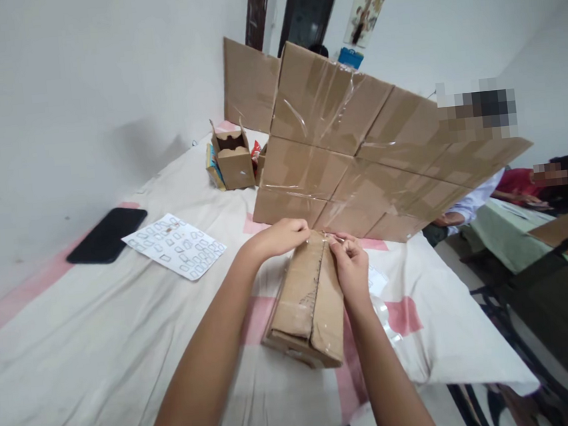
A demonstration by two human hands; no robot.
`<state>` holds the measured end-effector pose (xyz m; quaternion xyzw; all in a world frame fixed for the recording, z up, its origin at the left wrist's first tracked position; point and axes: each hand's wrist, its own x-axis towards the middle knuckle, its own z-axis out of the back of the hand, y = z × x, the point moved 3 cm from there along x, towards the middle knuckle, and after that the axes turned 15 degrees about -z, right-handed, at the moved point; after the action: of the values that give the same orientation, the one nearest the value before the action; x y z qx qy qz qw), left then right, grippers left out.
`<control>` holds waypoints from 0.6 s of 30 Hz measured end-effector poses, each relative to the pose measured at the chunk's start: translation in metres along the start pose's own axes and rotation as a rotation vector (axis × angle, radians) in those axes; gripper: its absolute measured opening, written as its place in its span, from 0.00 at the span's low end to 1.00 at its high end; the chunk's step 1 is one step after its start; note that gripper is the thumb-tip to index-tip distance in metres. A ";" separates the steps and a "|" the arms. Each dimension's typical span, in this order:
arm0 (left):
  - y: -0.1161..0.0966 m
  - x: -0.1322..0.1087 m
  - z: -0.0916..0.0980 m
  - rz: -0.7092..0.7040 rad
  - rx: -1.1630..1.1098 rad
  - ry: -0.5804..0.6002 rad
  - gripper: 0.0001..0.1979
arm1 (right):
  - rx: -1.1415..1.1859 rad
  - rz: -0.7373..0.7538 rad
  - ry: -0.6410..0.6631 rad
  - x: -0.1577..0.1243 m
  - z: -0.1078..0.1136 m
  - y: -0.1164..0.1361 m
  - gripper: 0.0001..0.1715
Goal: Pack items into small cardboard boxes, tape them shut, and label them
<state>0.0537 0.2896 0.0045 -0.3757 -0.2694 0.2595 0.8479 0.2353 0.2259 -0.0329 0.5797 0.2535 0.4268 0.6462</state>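
Observation:
A closed brown cardboard box (293, 304) lies lengthwise in front of me on the cloth, its top seam running away from me. Dark marks show along the torn-looking seam. My left hand (282, 236) is bent over the box's far left corner, fingers closed on its edge. At the far right corner, my right hand (352, 263) is closed in a pinch beside the end of the seam. Something thin and pale shows near its fingertips, too small to name. The far end of the box is partly hidden by my hands.
A taped cardboard partition (344, 160) stands just beyond the box. An open carton (233, 161) is at the back left. A black phone-like slab (108, 235) and a sheet with drawn shapes (176, 245) lie left. Other people sit at the right, near another table (504, 232).

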 end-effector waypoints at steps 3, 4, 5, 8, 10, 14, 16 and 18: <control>0.004 0.004 -0.002 0.011 0.050 -0.046 0.12 | -0.006 -0.020 -0.008 0.000 0.001 -0.003 0.25; 0.006 0.005 -0.002 0.020 0.070 -0.071 0.12 | -0.008 -0.026 -0.013 -0.001 0.001 -0.004 0.26; 0.007 0.006 -0.002 0.031 0.084 -0.094 0.12 | -0.009 -0.031 -0.021 -0.002 0.001 -0.004 0.26; 0.006 0.007 -0.003 0.061 0.042 -0.111 0.12 | 0.015 -0.036 -0.055 -0.011 -0.001 -0.002 0.25; 0.004 0.006 -0.004 0.074 -0.079 -0.097 0.11 | 0.041 -0.031 -0.081 -0.017 -0.002 0.000 0.23; 0.003 0.003 -0.003 0.115 -0.278 -0.096 0.09 | 0.052 -0.032 -0.078 -0.024 -0.003 -0.002 0.21; 0.004 0.002 -0.001 0.130 -0.236 -0.092 0.11 | 0.028 -0.035 -0.052 -0.023 -0.004 -0.003 0.21; 0.004 0.000 0.001 0.144 -0.121 -0.059 0.14 | 0.000 -0.046 -0.031 -0.021 -0.003 -0.005 0.21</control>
<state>0.0516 0.2927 0.0018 -0.4370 -0.2815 0.3140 0.7945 0.2232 0.2105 -0.0417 0.5804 0.2567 0.4028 0.6595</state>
